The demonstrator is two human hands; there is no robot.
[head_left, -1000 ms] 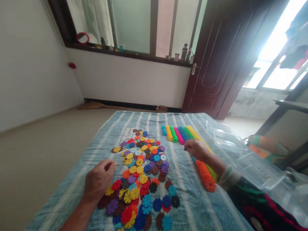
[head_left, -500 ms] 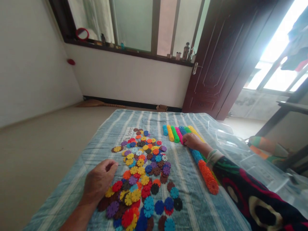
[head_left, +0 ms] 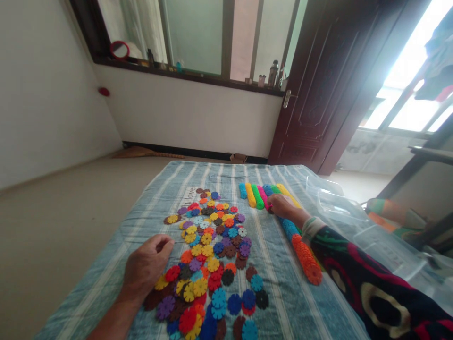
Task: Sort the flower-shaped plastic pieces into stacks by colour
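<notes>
My right hand point(head_left: 283, 207) is closed at the near end of a pink row of snowflake discs point(head_left: 262, 196); its fingertips pinch there, partly hidden. Yellow point(head_left: 251, 196) and green point(head_left: 258, 198) disc rows lie just left of it. Under my right forearm runs a longer row, with blue discs point(head_left: 290, 230) and orange discs point(head_left: 307, 264). My left hand point(head_left: 148, 259) rests curled at the left edge of a loose pile of mixed snowflake discs point(head_left: 206, 239). Its thumb and forefinger meet, and no disc shows between them.
A striped blue cloth point(head_left: 141, 226) covers the table. Clear plastic boxes point(head_left: 339, 205) stand along its right side. Beyond the table are a dark red door point(head_left: 318, 94) and a window ledge with a flask point(head_left: 273, 74).
My right hand has shifted very slightly at the pink row's near end, and its sleeve has moved a little. The left hand and the loose discs look the same.
</notes>
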